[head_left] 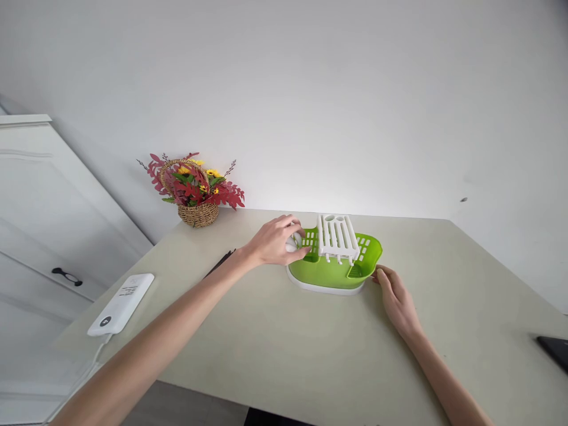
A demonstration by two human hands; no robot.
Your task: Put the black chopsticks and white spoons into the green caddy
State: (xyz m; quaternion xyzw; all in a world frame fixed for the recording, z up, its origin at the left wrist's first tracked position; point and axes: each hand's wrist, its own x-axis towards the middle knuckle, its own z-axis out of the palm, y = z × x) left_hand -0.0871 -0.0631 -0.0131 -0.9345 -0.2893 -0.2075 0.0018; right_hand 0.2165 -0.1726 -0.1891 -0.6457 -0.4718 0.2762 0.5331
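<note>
A green plastic drying basket (326, 272) with slotted walls stands on the table, set in a white base tray (326, 289). Across its middle sits a white slatted rack (338, 236) with round holes at the back and small hooks along its front edge. At the basket's left end, my left hand (279, 241) has its fingers curled around a smooth white object (293, 241), mostly hidden by the hand. My right hand (396, 296) is at the right end, fingertips closed against the green wall near its lower edge. What exactly those fingertips grip is partly hidden.
A wicker basket of artificial flowers (198, 213) stands at the back left. A white power bank (121, 305) with a cable lies at the left edge. Thin dark items (220, 262) lie behind my left forearm. A black object (554, 350) is at the right edge.
</note>
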